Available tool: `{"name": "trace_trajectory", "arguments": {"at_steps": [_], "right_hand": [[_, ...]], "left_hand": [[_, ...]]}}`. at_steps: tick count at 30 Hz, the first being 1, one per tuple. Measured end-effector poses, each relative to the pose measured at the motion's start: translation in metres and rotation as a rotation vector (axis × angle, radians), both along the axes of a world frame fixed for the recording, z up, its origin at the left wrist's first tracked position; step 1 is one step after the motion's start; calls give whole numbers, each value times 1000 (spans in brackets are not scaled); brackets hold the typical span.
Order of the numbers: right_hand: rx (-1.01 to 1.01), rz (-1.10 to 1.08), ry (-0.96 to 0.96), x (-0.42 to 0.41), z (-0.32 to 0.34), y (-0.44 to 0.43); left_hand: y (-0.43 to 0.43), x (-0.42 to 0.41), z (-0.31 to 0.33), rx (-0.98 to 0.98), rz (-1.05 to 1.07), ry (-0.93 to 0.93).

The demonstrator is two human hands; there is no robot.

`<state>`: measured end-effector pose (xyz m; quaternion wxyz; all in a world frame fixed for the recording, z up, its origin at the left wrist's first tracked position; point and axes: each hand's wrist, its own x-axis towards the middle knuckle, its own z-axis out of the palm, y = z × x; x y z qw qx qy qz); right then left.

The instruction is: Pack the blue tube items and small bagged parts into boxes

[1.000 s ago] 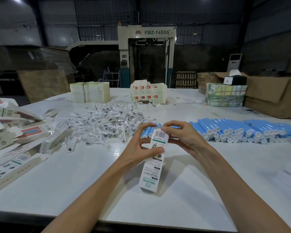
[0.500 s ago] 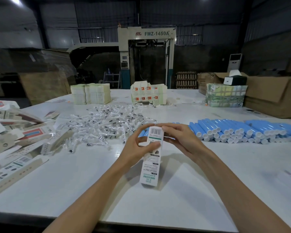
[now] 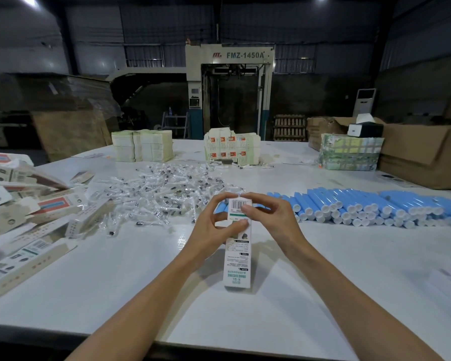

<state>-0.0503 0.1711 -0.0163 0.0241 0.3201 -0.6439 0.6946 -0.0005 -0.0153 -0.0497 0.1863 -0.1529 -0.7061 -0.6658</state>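
A long white printed box [image 3: 237, 261] stands upright on the white table [image 3: 115, 269], its lower end on the tabletop. My left hand [image 3: 211, 230] grips its upper part from the left, thumb across the front. My right hand [image 3: 274, 220] pinches the top end by the barcode from the right. Behind the hands lies a wide row of blue tubes [image 3: 362, 207] with white caps. A heap of small clear bagged parts [image 3: 162, 191] lies to the left of the tubes.
Flat and folded white boxes [image 3: 24, 217] are piled at the left edge. Stacks of flat cartons [image 3: 142, 149] and printed cartons [image 3: 232, 148] stand at the back. A wrapped bundle [image 3: 349, 152] and a large cardboard box [image 3: 422, 152] stand at the back right.
The box has turned from tilted to nearly upright and shifted a little right. My fingers have closed in on its top end.
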Motion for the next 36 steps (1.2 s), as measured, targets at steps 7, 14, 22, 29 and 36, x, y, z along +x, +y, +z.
{"name": "trace_trajectory", "arguments": {"at_steps": [7, 14, 22, 29, 36], "right_hand": [[8, 10, 14, -1, 2, 2], [16, -47, 21, -4, -1, -1], [0, 106, -303, 2, -11, -9], [340, 228, -307, 15, -4, 6], [530, -221, -13, 21, 15, 59]], "left_hand": [[0, -2, -3, 7, -32, -32], [2, 1, -3, -9, -16, -2], [6, -2, -2, 123, 5, 7], [4, -6, -6, 13, 85, 62], [10, -6, -20, -502, 149, 213]]}}
